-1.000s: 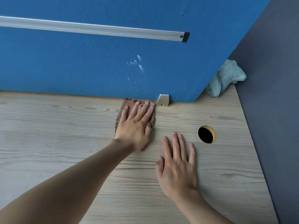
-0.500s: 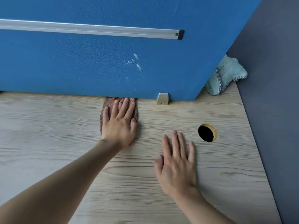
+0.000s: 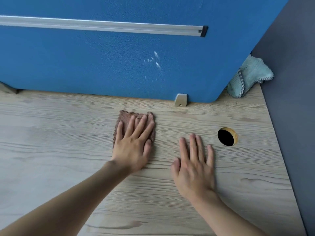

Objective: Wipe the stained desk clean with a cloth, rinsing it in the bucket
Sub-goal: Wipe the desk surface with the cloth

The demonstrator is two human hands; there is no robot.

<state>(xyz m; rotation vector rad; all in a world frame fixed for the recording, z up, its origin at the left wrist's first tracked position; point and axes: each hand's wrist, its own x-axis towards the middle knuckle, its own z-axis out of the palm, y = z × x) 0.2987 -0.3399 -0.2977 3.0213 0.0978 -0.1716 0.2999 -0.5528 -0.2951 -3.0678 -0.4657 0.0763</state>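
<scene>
Head camera looks down on the wooden desk [image 3: 51,150], where the left hand [image 3: 132,147] lies flat with straight, spread fingers on the brown cloth [image 3: 123,117] and presses it to the wood, the blue partition [image 3: 102,65] standing at 12 o'clock from it. At 4 o'clock from this hand, the right hand [image 3: 194,167] rests flat on bare wood with stretched fingers and holds nothing. The round cable hole [image 3: 227,136] is at 1 o'clock from the right hand, and a teal cloth [image 3: 248,74] lies at 1 o'clock from the hole.

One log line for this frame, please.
step: wipe desk | left hand: flat on brown cloth, pressing it to desk | right hand: flat on desk, holds nothing | teal cloth: far right corner, untouched
</scene>
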